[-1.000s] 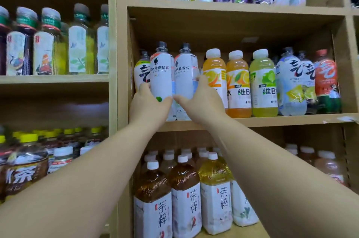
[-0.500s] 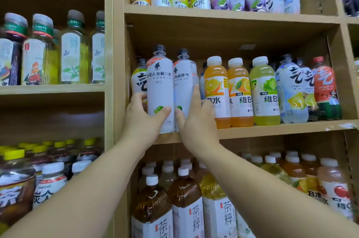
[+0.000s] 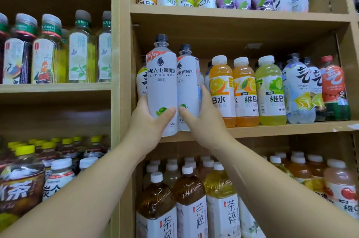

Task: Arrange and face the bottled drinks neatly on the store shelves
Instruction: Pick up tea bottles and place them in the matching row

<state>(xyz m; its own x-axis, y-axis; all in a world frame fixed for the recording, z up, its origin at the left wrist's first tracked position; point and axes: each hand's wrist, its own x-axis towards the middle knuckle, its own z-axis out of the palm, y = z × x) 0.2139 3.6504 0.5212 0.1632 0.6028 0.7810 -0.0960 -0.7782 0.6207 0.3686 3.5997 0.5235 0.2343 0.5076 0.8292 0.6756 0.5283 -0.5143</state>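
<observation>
Two white bottles upright, touching side by side, labels outward, at left end of middle shelf (image 3: pixel 272 130) | left grip (image 3: pixel 149 121) curled round left white bottle (image 3: pixel 161 82) low down, base overlapping shelf's front edge | right grip (image 3: pixel 204 119) wrapped round right white bottle (image 3: pixel 187 82), just beside orange drink (image 3: pixel 221 90)

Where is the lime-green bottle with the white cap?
In the head view, the green bottle stands on the middle shelf, right of centre, between an orange bottle and a clear bottle.
</observation>
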